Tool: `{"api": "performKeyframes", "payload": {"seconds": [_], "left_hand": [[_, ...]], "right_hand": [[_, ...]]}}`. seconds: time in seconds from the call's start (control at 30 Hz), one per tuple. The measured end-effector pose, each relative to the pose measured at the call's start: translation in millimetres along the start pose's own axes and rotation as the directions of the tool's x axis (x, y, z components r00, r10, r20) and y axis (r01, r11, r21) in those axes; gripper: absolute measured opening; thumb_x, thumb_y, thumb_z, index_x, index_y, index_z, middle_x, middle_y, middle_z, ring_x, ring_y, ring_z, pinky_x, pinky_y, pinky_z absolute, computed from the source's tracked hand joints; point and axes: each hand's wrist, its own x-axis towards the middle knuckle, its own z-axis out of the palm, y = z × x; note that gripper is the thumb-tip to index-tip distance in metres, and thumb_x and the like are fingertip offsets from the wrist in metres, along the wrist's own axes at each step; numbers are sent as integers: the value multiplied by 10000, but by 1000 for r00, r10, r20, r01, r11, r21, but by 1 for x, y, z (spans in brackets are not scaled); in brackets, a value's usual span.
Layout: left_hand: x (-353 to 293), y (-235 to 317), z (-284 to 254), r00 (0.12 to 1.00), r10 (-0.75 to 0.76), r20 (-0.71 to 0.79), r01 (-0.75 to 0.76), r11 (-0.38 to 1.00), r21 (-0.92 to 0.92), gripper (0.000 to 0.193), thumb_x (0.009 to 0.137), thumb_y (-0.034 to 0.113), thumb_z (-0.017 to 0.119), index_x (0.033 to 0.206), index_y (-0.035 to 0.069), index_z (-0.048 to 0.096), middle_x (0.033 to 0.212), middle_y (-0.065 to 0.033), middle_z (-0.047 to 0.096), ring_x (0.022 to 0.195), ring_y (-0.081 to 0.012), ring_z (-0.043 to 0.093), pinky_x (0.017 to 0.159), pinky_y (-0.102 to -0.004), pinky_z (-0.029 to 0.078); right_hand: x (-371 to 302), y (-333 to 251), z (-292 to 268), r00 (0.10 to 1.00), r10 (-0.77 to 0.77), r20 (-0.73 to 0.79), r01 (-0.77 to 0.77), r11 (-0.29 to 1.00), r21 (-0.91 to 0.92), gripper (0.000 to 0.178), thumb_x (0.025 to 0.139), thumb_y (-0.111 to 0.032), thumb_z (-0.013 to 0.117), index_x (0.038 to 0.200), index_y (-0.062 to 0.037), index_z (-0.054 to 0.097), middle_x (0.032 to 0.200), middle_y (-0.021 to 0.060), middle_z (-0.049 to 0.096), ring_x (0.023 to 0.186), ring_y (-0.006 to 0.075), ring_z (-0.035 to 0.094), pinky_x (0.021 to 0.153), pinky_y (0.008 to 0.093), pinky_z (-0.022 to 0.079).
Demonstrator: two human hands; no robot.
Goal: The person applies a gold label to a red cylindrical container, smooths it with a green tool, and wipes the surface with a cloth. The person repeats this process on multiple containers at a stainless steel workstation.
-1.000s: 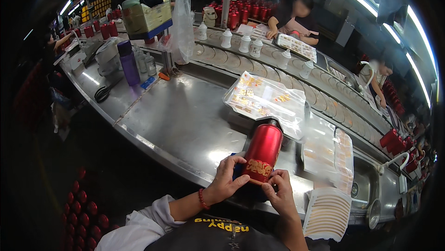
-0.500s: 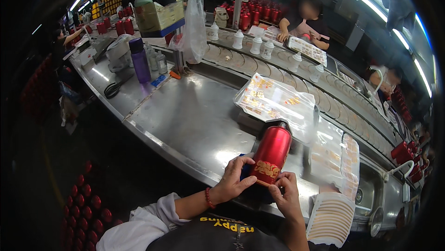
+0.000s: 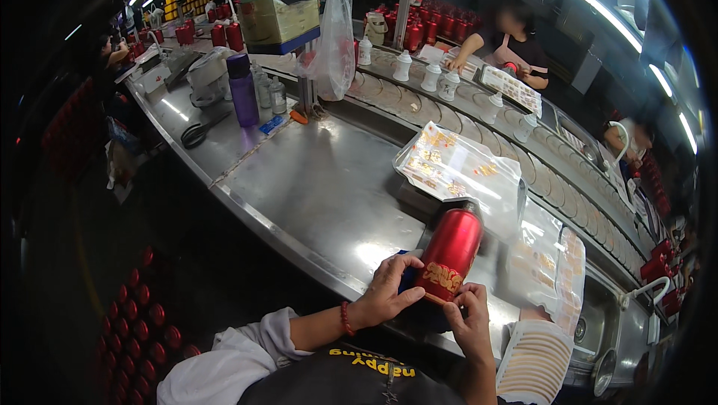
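Observation:
A shiny red bottle [image 3: 453, 246] lies tilted on a dark rest at the counter's near edge, its neck pointing away from me. Around its lower end runs a gold decal [image 3: 440, 276]. My left hand [image 3: 389, 291] grips the bottle's lower left side, with the thumb by the decal and the fingers partly hidden. On the lower right, the fingertips and thumb of my right hand [image 3: 470, 317] press against the base edge. A bit of blue material [image 3: 407, 279] shows between my left hand and the bottle.
Decal sheets [image 3: 464, 168] lie beyond the bottle, with more sheets [image 3: 542, 259] to the right. A striped white sheet [image 3: 535, 360] is beside my right forearm. A purple bottle [image 3: 243, 91] and scissors [image 3: 196, 134] stand far left. White bottles [image 3: 431, 77] line the conveyor; co-workers sit beyond.
The whole view has shifted slightly, so everything appears a little further right. Both hands stay on the red bottle, with hardly any change in grip.

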Motion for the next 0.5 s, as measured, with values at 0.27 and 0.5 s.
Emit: {"api": "performKeyframes", "payload": {"seconds": [0.27,0.5], "left_hand": [[0,-4,2,999,35,-25,-35,999,8,509,923,255,671,1344,67,456,1320,-125,472,1236,-258,422,1087,-374,321],[0,2,1,999,32,-42,-32,999,-5,480,936,292,651,1307,42,475,1287,-140,521,1244,-306,453,1096,-409,325]], "right_hand": [[1,-1,1,999,-36,-21,36,999,-17,250,882,-172,746,809,-9,572,1036,125,496,964,257,519,874,343,450],[1,-2,0,999,-46,-18,45,999,-13,256,887,-179,744,813,-6,571,1027,128,491,960,260,515,873,344,446]]}}
